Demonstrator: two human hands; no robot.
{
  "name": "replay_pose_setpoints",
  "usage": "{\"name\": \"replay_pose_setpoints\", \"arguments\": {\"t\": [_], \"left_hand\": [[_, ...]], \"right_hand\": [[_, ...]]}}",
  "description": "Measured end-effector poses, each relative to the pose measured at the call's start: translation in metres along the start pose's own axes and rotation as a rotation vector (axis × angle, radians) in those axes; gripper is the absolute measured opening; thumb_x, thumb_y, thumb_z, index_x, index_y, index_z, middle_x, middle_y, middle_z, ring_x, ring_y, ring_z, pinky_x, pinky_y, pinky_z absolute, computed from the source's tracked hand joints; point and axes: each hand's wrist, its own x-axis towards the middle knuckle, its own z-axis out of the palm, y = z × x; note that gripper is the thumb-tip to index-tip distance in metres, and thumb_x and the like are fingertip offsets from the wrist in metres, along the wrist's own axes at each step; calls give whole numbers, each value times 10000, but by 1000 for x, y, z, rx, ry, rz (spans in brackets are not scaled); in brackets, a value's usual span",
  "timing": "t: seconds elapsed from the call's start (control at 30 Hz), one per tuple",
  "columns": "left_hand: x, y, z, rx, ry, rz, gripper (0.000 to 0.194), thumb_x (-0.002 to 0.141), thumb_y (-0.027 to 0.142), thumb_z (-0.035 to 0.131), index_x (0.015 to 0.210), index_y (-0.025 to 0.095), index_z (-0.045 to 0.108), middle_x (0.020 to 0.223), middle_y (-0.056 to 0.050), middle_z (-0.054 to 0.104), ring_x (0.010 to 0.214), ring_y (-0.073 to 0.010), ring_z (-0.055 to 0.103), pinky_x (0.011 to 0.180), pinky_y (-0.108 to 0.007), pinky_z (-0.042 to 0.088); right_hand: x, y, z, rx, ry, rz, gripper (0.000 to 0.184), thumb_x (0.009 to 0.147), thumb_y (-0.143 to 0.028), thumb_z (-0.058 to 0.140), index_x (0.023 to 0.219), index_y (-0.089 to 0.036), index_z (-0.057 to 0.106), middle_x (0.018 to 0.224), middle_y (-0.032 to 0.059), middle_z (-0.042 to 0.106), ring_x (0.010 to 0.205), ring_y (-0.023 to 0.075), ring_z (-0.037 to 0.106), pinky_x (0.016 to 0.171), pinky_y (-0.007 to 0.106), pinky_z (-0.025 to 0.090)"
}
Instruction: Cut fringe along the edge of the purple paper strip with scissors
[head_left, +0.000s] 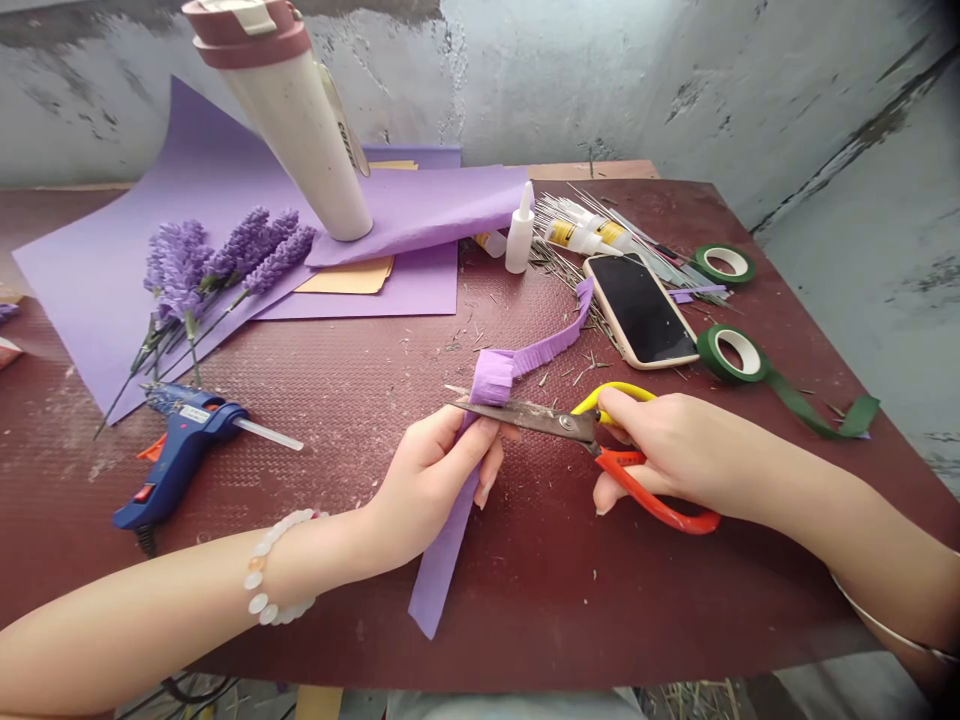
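Note:
My left hand (435, 475) pinches a purple paper strip (442, 570) between thumb and fingers. One end of the strip hangs toward the table's front edge; beyond my fingers it bends over, and its fringed tail (551, 342) curls away to the upper right. My right hand (660, 450) grips the scissors (559, 420) by their yellow and red handles. The scissor blades lie across the strip just above my left thumb, slightly parted at the tips. A bracelet of pale beads (259, 570) circles my left wrist.
A blue glue gun (184, 450) lies at left, below purple paper flowers (225, 260). A tumbler (300, 130) stands on purple sheets (97, 260). A small glue bottle (520, 235), a phone (641, 310), thin wires and green tape rolls (731, 353) are behind and right.

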Motion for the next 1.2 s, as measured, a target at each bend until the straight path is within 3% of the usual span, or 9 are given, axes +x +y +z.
{"name": "replay_pose_setpoints", "arguments": {"t": [0.17,0.5,0.83,0.93,1.03,1.2], "left_hand": [[0,0,0,-26,-2,-13,274,1133,345,643,893,214,631,594,75,580,494,-103,534,552,-254,465],[0,1,0,-48,5,-30,302,1116,374,679,867,218,610,603,70,585,494,-102,541,544,-246,476],[-1,-1,-1,-66,-21,-44,280,1129,385,673,918,204,637,607,74,575,505,-106,529,563,-261,473],[0,-1,-2,-89,-31,-55,285,1138,398,671,936,198,644,624,69,574,517,-110,529,564,-264,464],[0,-2,-3,-156,-52,-50,304,1151,423,649,983,174,692,648,48,596,531,-120,534,561,-272,452],[-1,-4,-2,-224,-122,-9,410,1149,512,639,1015,142,752,647,9,633,537,-142,535,568,-291,453]], "right_hand": [[-1,-1,0,24,-13,20,461,958,-660,648,879,-353,313,565,-97,611,375,224,547,512,364,313],[0,-1,1,-4,19,12,448,978,-672,627,890,-354,324,531,-98,584,372,246,569,521,367,312],[-4,-2,-1,-41,-26,49,341,959,-554,644,911,-342,381,652,-36,744,454,271,678,538,367,362],[-3,-4,-6,19,-90,93,277,965,-530,648,951,-333,453,744,-10,819,558,289,740,570,364,406],[-2,-5,-14,195,-233,156,265,962,-495,694,967,-326,490,807,-28,845,675,272,769,614,342,447],[-1,-3,-31,408,-453,194,455,875,-474,864,861,-306,442,654,-101,672,568,169,523,546,305,315]]}}
